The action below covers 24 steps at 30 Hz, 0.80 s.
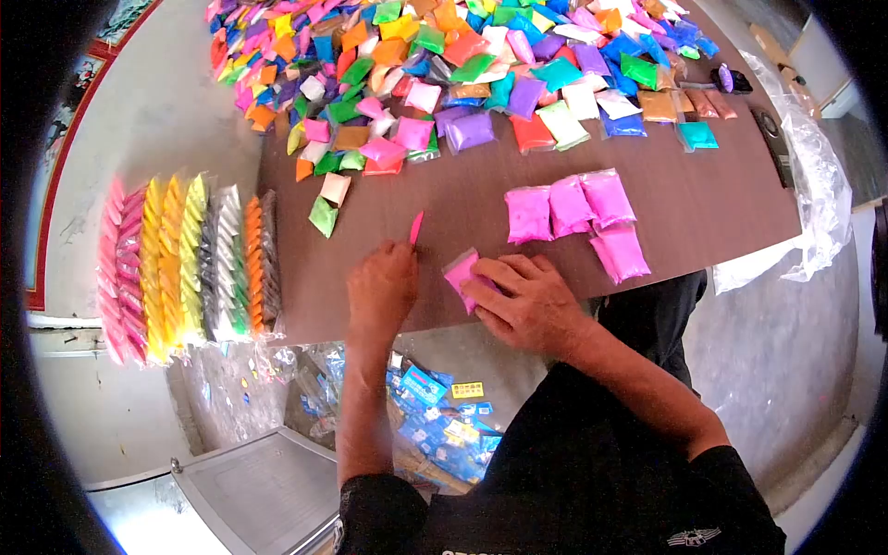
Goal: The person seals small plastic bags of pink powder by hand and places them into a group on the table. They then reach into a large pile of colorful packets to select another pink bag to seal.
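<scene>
My left hand [384, 282] is closed in a fist near the table's front edge. A thin, flat pink plastic tool, like a small knife [417, 228], sticks up out of it; the rest is hidden by the fingers. To its right, my right hand [535, 303] is closed over a small clear packet with pink filling [460, 271], its fingers covering the packet's right side. Beyond that hand, several similar pink packets [571, 205] lie close together on the brown table [370, 199].
A large heap of small packets in many colours [444, 65] covers the table's far side. Rows of stacked packets in long clear sleeves [185, 264] lie at the left. Crumpled clear plastic [819, 208] hangs at the right edge. Blue printed wrappers [435, 416] lie below the table.
</scene>
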{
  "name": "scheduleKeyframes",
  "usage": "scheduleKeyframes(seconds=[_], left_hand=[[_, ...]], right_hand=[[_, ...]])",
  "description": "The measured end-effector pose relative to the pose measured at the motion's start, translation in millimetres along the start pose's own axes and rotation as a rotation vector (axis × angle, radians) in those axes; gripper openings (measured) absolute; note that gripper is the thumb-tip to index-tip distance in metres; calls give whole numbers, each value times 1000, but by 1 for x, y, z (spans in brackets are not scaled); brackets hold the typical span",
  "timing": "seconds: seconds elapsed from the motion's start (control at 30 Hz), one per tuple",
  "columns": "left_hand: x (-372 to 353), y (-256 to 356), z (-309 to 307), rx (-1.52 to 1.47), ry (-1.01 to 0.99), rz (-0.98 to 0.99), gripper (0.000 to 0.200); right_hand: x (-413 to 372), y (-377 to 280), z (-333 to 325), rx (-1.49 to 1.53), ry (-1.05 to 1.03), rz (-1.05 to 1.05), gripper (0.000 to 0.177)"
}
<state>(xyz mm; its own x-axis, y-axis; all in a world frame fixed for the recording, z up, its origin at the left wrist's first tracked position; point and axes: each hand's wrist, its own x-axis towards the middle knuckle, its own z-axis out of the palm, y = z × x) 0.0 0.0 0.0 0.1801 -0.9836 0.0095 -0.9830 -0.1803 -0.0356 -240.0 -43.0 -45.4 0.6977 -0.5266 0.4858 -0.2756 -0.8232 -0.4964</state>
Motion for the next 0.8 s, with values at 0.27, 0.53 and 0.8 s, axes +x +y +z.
scheduleKeyframes(seconds=[0.27, 0.53, 0.8], left_hand=[[25, -17, -7, -74, -99, 79, 14], [10, -13, -3, -244, 92, 10, 12], [-40, 25, 3, -893, 35, -73, 11]], right_hand=[[6, 2, 3, 54, -5, 16, 36], [8, 3, 5, 40, 35, 3, 37], [7, 1, 5, 24, 39, 10, 37]])
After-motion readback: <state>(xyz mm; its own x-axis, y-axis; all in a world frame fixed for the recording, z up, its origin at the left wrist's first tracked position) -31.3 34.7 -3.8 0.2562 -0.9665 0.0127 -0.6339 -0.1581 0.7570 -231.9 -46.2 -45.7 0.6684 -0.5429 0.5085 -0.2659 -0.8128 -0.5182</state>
